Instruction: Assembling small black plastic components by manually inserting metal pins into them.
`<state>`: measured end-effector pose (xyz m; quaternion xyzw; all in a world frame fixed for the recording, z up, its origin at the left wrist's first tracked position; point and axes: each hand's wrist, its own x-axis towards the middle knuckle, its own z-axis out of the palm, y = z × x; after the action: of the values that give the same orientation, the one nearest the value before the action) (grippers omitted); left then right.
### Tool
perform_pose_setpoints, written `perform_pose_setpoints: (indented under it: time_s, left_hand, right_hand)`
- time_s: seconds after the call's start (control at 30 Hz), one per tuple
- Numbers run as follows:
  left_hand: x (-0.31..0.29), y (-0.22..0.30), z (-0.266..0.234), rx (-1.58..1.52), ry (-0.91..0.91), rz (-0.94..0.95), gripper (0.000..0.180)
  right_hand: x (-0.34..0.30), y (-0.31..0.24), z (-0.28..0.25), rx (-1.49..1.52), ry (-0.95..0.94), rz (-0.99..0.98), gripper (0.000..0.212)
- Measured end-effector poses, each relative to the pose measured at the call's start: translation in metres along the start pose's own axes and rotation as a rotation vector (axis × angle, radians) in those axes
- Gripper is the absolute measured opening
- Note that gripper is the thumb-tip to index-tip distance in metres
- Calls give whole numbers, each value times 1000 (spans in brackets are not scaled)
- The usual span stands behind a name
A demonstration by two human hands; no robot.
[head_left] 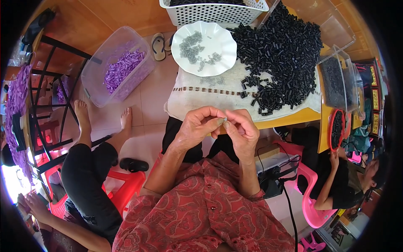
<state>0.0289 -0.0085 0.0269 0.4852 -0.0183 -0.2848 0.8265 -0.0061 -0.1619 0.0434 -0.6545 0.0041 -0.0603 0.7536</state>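
A yellow table [268, 124] stands before a person in a red patterned shirt [184, 210], its top largely spread with a white cloth [197, 99]. A heap of black parts [283, 54] covers the right side. On the floor to the left, a clear tub [94, 75] contains purple strips [124, 69]; a white basket [214, 17] sits at the table's far side. Near it, a scalloped plate [226, 46] carries clear tubes [192, 47], with more lying on the cloth just below. At the near edge, the left hand [198, 127] and right hand [242, 133] meet, thumbs and fingers pinching a tiny pale piece [225, 119] between their tips, its shape mostly hidden.
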Motion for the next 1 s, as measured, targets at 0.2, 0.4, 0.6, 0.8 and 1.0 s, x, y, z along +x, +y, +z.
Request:
perform_pose_setpoints:
  time_s: [0.2, 0.4, 0.6, 0.8, 1.0]
  left_hand:
    - [1, -3, 3, -104, 9, -25, 17]
    - [2, -9, 0, -194, -33, -7, 17]
    - [2, -7, 0, -252, -42, 13, 14]
    - [0, -5, 2, -180, 38, 40, 13]
    - [-2, -2, 2, -111, 62, 91, 15]
  right_hand:
    - [2, 5, -3, -93, -11, -50, 16]
    - [1, 11, -4, -42, 4, -60, 11]
    - [-1, 12, -1, -3, 7, -54, 10]
    - [1, 3, 0, -34, -10, -58, 11]
    - [1, 7, -3, -118, -4, -70, 10]
